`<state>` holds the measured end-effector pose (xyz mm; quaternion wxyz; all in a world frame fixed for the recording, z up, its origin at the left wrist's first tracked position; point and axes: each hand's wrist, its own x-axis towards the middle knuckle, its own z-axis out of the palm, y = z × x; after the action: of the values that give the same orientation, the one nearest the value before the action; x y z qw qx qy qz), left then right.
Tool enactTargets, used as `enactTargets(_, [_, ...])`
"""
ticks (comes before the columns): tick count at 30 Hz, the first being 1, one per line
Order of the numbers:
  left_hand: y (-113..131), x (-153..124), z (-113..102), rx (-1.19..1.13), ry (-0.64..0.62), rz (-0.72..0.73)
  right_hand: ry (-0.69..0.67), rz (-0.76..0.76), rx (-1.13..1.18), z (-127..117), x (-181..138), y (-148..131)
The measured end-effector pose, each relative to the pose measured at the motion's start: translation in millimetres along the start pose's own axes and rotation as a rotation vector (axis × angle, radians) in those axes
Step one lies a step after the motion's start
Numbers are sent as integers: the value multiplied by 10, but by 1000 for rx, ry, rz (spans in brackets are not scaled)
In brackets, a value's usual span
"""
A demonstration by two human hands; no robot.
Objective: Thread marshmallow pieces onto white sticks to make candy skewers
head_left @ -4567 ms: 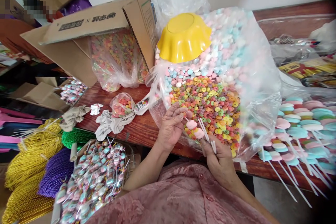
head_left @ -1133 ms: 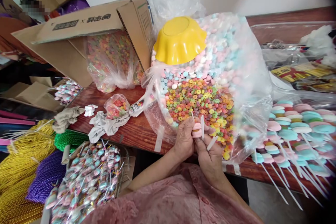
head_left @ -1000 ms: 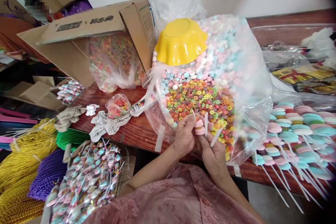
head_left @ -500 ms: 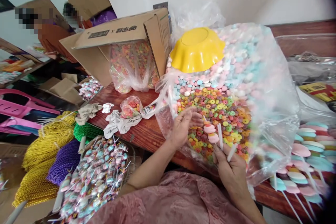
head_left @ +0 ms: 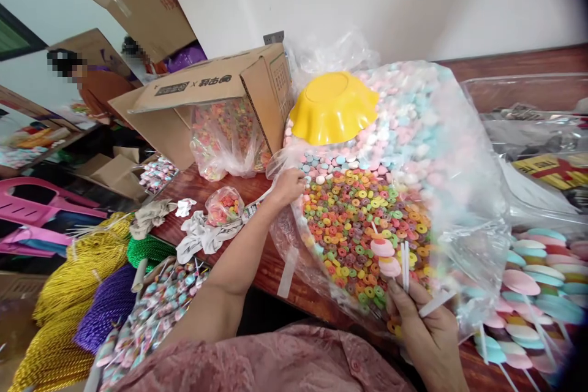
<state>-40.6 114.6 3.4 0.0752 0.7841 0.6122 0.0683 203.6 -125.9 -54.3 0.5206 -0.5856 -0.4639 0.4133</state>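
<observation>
My right hand (head_left: pixel 425 324) grips a candy skewer (head_left: pixel 384 257) with pink marshmallows and a small ring-shaped gummy between them. White sticks (head_left: pixel 405 264) stand up from the same hand, and another juts out to its right. At the left edge of the marshmallow pile (head_left: pixel 340 162), my left hand (head_left: pixel 290 185) is closed with its fingers curled down; what they pinch, if anything, is hidden. Colourful gummy rings (head_left: pixel 362 220) spread between my hands in a clear plastic bag (head_left: pixel 478 214). An upturned yellow bowl (head_left: pixel 334 109) rests on the marshmallows.
An open carton (head_left: pixel 264 92) holding bagged gummy rings stands behind. Finished candy skewers (head_left: pixel 523 285) lie at right; wrapped ones (head_left: pixel 156 318) fill a box at lower left. Near twisted cords (head_left: pixel 68 300) is a pink chair (head_left: pixel 37 208). A co-worker (head_left: pixel 98 95) is at far left.
My left hand has moved away from the skewer, up and left to the marshmallows' edge. The right hand keeps the skewer and appears lower and farther right as the view shifts.
</observation>
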Motion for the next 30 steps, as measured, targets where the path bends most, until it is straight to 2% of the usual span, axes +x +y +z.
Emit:
enactTargets(5, [14, 270, -117, 61, -2, 34, 53, -5, -8, -40, 63, -2])
enactTargets(10, [167, 619, -36, 170, -44, 37, -37, -60, -25, 15, 56, 54])
enactTargets(14, [229, 619, 47, 197, -21, 60, -60, -92, -37, -21, 32, 75])
enactTargets(19, [164, 457, -73, 155, 7, 90, -7, -55, -24, -55, 34, 58])
enactTargets(21, [159, 322, -121, -6, 81, 112, -23, -63, -15, -33, 28, 55])
enactTargets(24, [249, -31, -97, -611, 188, 81, -67, -78, -41, 23, 12, 0])
enactTargets(27, [451, -503, 22, -1303, 87, -31, -73, -131, -94, 93, 6, -126])
enactTargets(30, [663, -909, 153, -1663, -83, -149, -68, -158, -141, 169, 10, -228])
